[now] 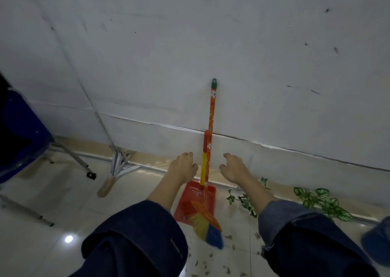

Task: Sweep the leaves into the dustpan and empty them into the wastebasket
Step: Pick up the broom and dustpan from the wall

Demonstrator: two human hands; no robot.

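Task was at the very start, nothing swept yet. Broom [210, 133] and dustpan [196, 200] both leaned upright against the wall [190, 44], broom handle running up in front of the dustpan's handle, bristles resting at the pan's lower edge. Left hand [182, 168] sat just left of the handles, fingers loosely curled, holding nothing. Right hand [235, 167] sat just right of them, fingers half spread and bent, also empty. Neither hand touched a handle as far as I could tell; the left knuckles were very near the dustpan handle, contact unclear. Small dry leaves [211, 264] lay scattered on the tile floor [63, 213] below the bristles and between the sleeves, none in the pan. A green leafy vine [322, 203] lay along the base of the wall to the right, apart from the tools. Wastebasket: not identifiable; a blue shape at the far right edge was too cropped to call. My read: all steps remained, i.e. grab both tools, sweep the scraps together, load the pan, find the bin, dump. Likely next was one hand per handle.
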